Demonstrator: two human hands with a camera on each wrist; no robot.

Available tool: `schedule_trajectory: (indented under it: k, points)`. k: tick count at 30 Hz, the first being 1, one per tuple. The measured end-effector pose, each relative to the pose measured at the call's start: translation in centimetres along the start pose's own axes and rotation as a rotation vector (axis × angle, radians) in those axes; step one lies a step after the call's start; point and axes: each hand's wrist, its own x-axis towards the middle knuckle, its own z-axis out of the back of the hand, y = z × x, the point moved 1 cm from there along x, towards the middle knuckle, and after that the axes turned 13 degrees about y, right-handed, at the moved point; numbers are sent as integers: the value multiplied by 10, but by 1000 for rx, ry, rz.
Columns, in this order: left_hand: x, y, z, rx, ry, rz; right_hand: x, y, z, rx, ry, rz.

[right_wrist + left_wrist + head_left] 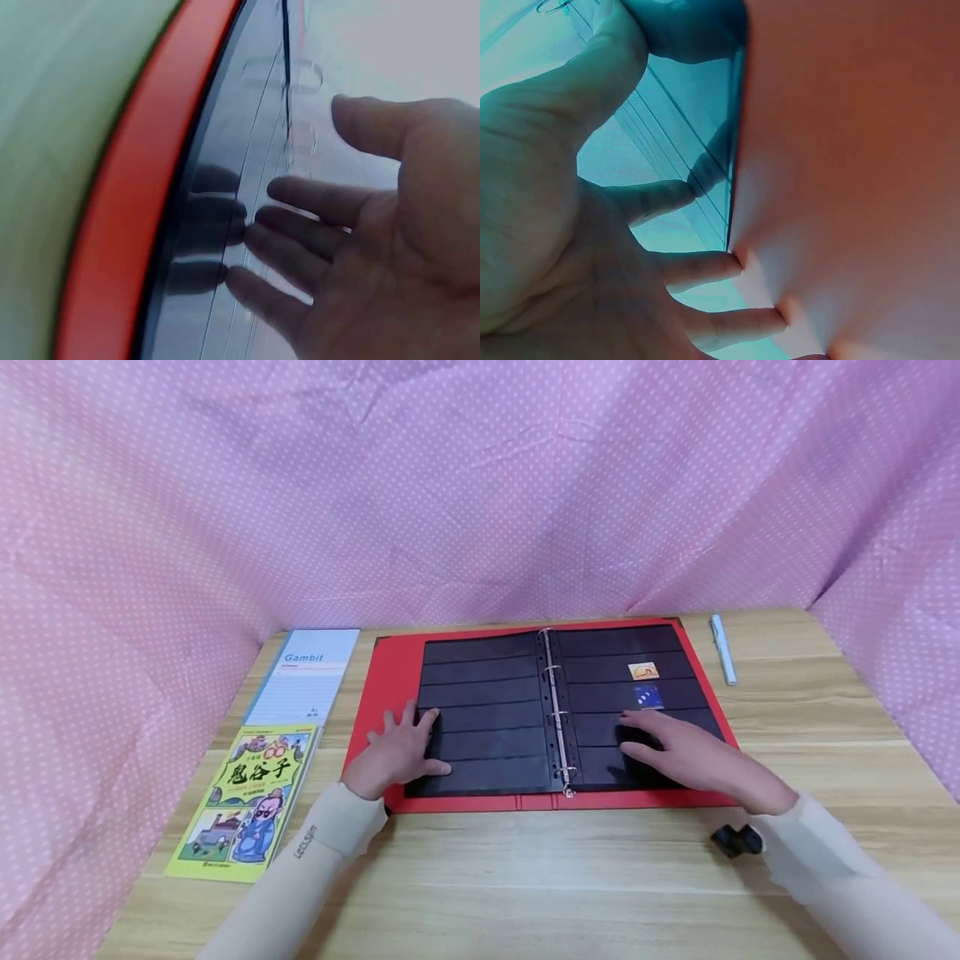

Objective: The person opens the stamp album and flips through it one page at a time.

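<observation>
Stamp binder (392, 668) laid flat beneath two spread hands

Nearest, the wood-grain bench (525, 877) runs under two pale sleeves (318, 852). A yellow-green cartoon book (225, 777) lies at left; a small black object (737, 841), too unclear to name, sits just beside the right cuff.

Beyond the cuffs, the hands are well apart and grasp nothing. The left hand (397, 752) has its fingers splayed across the edge of the left black page (480, 693) and the red cover, fingertips touching. The right hand (693, 756) reaches over the lower right page with fingers extended; whether they touch it I cannot tell.

Metal rings (557, 716) join the pages at the middle. Farther up the right page, a blue stamp (649, 697) lies below an orange-and-cream stamp (643, 671).

The Gambit notebook (303, 689) is left of the binder, a light-blue pen (723, 650) right of it. Behind hangs pink polka-dot cloth (480, 485).
</observation>
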Motion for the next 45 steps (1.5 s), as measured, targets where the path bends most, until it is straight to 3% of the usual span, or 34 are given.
schedule_trajectory:
  k: [7, 14, 45]
  points:
    - [1, 0, -2, -2, 19, 5, -28, -35, 5, -24, -50, -94]
    - [1, 0, -2, 3, 15, -2, -39, -54, 8, -22, -93, -142]
    - [0, -2, -1, 7, 27, 6, -32, -55, 19, -12, -107, -158]
